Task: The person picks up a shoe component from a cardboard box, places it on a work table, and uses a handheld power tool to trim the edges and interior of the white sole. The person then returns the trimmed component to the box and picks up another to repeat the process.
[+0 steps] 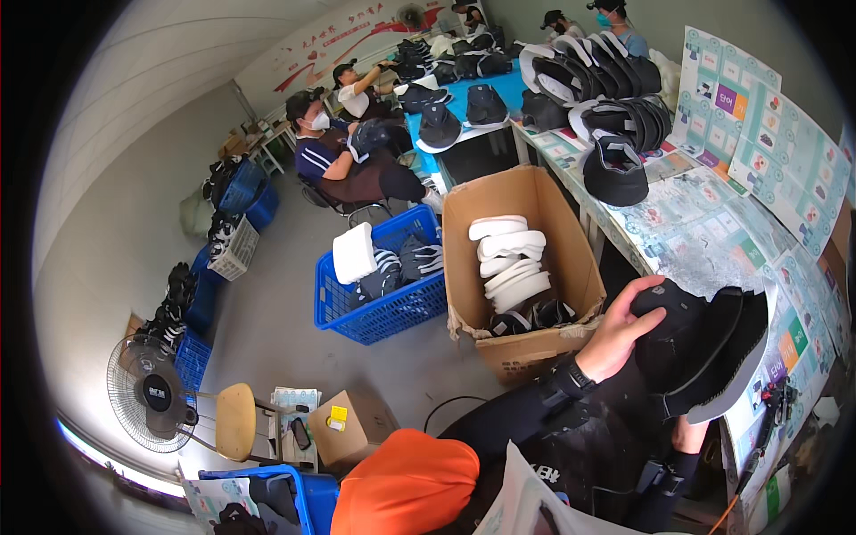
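Black fabric, pale-rimmed shoe-like piece [673, 357] beside paper-covered worktable [687, 227]; left hand [615, 330] half-curled, gripping its rounded end; right hand [688, 435] beneath, grip hidden. Piece's completion unclear. Stacked dark pale-rimmed pieces [615, 71] beyond, apparently further along or waiting.

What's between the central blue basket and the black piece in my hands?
In the head view, an open cardboard box holding white pads, then your left hand, lie between that blue basket and the black piece.

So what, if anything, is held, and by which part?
A black cap-like piece: left hand on its rounded end, right hand at its lower pale edge, grip partly hidden.
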A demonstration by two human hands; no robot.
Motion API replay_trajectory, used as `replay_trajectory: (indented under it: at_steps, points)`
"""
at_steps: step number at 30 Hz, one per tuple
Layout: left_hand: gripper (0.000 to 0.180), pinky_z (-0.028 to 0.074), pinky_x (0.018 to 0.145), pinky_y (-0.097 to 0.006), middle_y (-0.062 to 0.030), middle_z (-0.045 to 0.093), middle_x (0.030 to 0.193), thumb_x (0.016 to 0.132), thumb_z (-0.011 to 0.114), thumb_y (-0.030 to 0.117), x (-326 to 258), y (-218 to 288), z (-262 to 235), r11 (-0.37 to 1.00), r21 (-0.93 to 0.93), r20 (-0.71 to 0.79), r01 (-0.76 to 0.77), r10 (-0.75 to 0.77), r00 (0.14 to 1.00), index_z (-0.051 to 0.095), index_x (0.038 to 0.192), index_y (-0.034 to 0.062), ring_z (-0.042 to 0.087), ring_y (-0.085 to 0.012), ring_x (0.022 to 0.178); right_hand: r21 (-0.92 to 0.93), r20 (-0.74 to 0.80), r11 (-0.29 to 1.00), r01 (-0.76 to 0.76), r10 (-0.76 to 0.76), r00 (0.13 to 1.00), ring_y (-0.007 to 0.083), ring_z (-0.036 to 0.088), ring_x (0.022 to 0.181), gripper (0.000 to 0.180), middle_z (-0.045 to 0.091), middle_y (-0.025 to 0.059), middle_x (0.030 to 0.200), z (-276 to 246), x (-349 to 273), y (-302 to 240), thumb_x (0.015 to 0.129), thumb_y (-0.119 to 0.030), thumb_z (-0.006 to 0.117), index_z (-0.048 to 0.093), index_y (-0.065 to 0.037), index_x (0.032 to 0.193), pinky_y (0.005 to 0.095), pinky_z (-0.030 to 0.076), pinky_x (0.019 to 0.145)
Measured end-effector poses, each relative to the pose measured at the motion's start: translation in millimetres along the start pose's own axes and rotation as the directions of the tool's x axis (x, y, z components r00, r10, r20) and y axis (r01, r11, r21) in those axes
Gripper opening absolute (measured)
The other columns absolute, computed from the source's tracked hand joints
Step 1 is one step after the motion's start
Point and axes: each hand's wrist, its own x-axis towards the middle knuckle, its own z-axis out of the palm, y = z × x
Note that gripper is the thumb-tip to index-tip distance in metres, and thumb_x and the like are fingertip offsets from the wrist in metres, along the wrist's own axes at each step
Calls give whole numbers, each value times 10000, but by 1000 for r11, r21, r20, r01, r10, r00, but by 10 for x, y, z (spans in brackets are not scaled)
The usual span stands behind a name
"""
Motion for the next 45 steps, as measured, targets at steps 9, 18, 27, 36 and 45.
replay_trajectory:
  at_steps: [9,18,27,36,45]
  points:
    - [547,486,1100,-304,-46,609,1384,1022,709,37,-99,24,-99,990,138,-2,0,0,1000,487,1521,47,601,-124,1265,8,70,997,-71,71,995,208,616,1224,435,644,99,1373,-225,-131,438,1034,-74,647,549,47,1440,354,501,1045]
    - [602,490,1087,-293,-45,583,1402,1012,739,51,-163,38,-111,992,113,66,56,-64,996,453,1542,74,587,-125,1266,153,68,987,-49,38,997,220,643,1239,436,654,95,1391,32,-159,351,1033,-78,655,559,5,1449,359,529,1049]
    - [478,515,1031,-283,-30,636,1311,1012,714,13,-154,-58,-237,995,98,-163,4,12,987,532,1446,101,637,-121,1162,-195,199,948,-250,288,937,168,711,660,246,754,108,879,419,-248,-541,1079,-147,591,721,61,1091,273,565,616]
    - [506,517,980,-326,-75,654,1216,898,792,60,529,279,8,936,335,-265,109,-18,964,603,1365,22,632,-170,1100,-886,-281,457,-72,-409,868,401,702,1076,301,743,243,1123,-970,29,-1581,920,-32,676,694,38,1212,460,543,949]
    - [379,529,1064,-379,-135,714,1304,995,694,85,2015,-262,336,810,152,173,567,-586,792,657,1358,-12,693,-237,1192,-922,-354,68,-381,-543,761,482,603,1125,319,635,273,1154,-1344,630,-1364,801,-108,683,650,48,1077,553,569,907]
